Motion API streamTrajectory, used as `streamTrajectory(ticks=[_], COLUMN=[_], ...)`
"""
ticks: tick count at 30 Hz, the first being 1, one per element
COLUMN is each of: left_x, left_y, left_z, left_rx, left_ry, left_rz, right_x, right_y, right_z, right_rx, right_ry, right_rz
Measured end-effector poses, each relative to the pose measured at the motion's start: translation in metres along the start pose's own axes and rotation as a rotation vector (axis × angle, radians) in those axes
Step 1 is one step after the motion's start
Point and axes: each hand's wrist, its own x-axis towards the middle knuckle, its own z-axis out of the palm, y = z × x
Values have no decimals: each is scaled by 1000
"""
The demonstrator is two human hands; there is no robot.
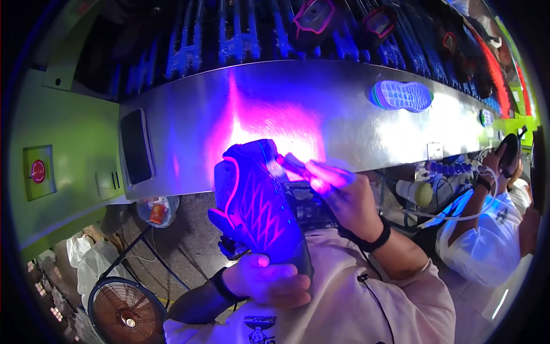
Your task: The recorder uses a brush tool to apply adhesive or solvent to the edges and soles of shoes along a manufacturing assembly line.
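Note:
My left hand (264, 282) is closed round the toe end of a dark shoe upper (255, 200) with pink criss-cross lines and a pink collar edge. The heel end points up and away from me, over the bench's near edge. In the fingers of my right hand (346, 192) is a slim brush-like tool (293, 166). Its tip is at the right edge of the shoe near the heel; whether it touches is lost in the glare. Strong blue and pink light covers the shoe and both hands.
A pale shoe sole (404, 96) lies on the metal bench (177, 109). Beyond is a rack conveyor (238, 34) carrying shoe uppers. A dark flat pad (136, 146) rests at the bench's left end. A fan (127, 312) stands lower left; a co-worker (481, 229) works at right.

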Motion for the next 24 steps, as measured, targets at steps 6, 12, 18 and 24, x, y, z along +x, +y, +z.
streamTrajectory(ticks=[6, 12, 18, 24], left_x=[4, 11, -2, -3], left_y=[4, 10, 13, 10], left_z=[-3, 1, 16, 6], left_rx=[34, -29, 117, 8], left_ry=[-24, -70, 90, -376], left_rz=[-64, -138, -117, -219], right_x=[-13, -32, -49, -61], right_y=[-10, -22, -36, -50], right_z=[-12, -37, -58, -72], right_rx=[112, 70, 63, 75], right_ry=[-44, -154, -152, -111], right_rz=[24, 33, 35, 76])
